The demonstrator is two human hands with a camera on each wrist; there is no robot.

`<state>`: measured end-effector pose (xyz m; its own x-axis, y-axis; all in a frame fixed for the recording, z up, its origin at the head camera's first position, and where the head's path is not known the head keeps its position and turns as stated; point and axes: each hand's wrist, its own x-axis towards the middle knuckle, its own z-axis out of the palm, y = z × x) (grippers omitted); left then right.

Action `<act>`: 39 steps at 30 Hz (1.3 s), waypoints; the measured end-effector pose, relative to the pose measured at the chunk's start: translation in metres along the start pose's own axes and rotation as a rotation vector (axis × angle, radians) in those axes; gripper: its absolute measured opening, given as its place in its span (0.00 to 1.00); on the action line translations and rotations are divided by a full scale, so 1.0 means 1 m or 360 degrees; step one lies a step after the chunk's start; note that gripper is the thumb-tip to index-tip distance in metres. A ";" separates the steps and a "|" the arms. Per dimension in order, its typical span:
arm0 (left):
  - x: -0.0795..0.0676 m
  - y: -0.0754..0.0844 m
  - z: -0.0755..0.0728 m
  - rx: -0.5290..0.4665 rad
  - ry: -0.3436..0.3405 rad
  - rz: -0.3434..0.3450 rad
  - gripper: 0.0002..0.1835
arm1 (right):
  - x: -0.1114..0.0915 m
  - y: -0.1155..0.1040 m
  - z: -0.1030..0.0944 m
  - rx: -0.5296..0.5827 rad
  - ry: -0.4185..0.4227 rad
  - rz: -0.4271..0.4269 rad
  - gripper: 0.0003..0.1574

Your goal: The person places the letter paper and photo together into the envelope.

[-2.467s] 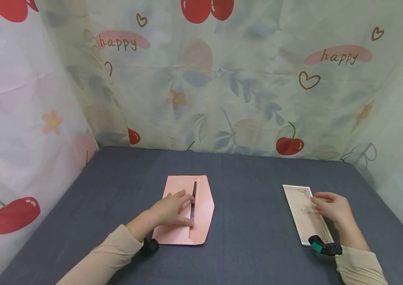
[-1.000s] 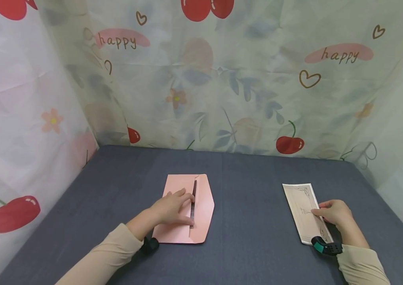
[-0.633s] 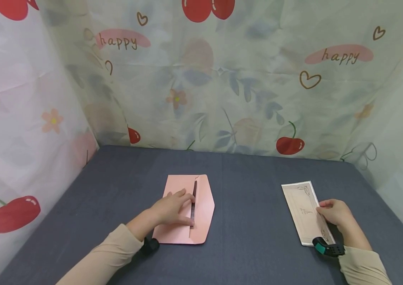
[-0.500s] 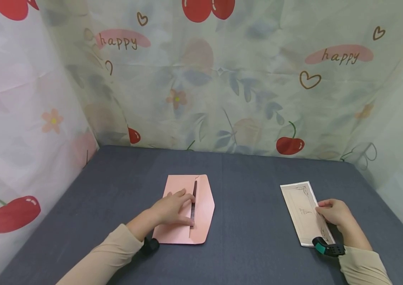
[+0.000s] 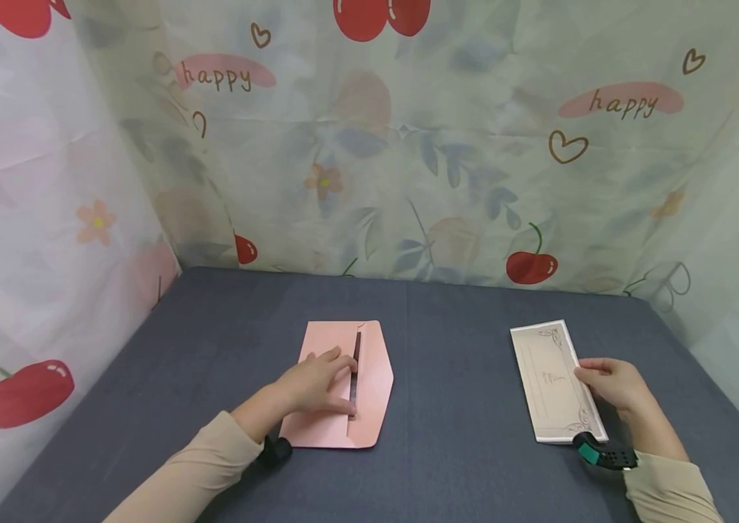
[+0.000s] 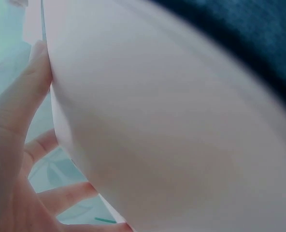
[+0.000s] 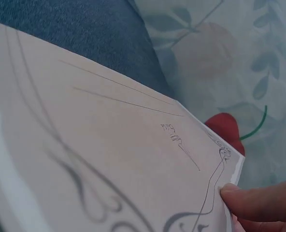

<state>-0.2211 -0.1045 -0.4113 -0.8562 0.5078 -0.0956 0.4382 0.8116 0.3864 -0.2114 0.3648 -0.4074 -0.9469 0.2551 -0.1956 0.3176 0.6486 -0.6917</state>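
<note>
A pink envelope (image 5: 372, 385) lies flat on the dark table, its pointed flap spread out to the right and a dark slit showing at its mouth. My left hand (image 5: 313, 385) rests on it, thumb and fingers spread, with the tips at the edge of that slit. In the left wrist view the pale envelope (image 6: 172, 106) fills most of the picture. On the right, my right hand (image 5: 614, 381) pinches the right long edge of a cream card (image 5: 546, 385) with a scrolled border. Thumb and fingers grip the edge of the card (image 7: 114, 121) in the right wrist view.
Dark blue-grey cloth covers the table (image 5: 448, 407). A printed curtain (image 5: 356, 145) with cherries and the word "happy" encloses it at the back and sides. A black and teal wrist camera (image 5: 598, 454) overlaps the card's lower corner.
My right hand has shifted its grip along the card's edge. The card has moved slightly left and away from me, and its face is tilted up more. My left hand and the envelope stay put.
</note>
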 end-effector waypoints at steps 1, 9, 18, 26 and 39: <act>0.000 0.000 0.000 -0.0003 -0.0002 -0.0004 0.31 | 0.000 -0.001 0.001 0.0004 0.0014 0.0000 0.32; 0.001 0.000 0.001 0.0001 -0.0010 -0.0040 0.32 | 0.048 0.045 0.014 0.0014 0.0092 -0.0067 0.38; 0.001 -0.001 0.001 0.0011 -0.0001 -0.0025 0.32 | 0.066 0.058 0.022 0.0025 0.0154 -0.0093 0.40; 0.000 -0.001 0.001 0.0019 0.0002 -0.0025 0.32 | 0.066 0.049 0.023 0.0062 0.0109 -0.0116 0.42; 0.000 0.000 0.001 0.0019 -0.0003 -0.0037 0.32 | 0.069 0.040 0.037 0.0066 0.0146 -0.0214 0.39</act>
<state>-0.2212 -0.1041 -0.4125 -0.8657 0.4891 -0.1063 0.4212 0.8266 0.3732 -0.2661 0.3821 -0.4740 -0.9717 0.2335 -0.0364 0.1842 0.6518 -0.7357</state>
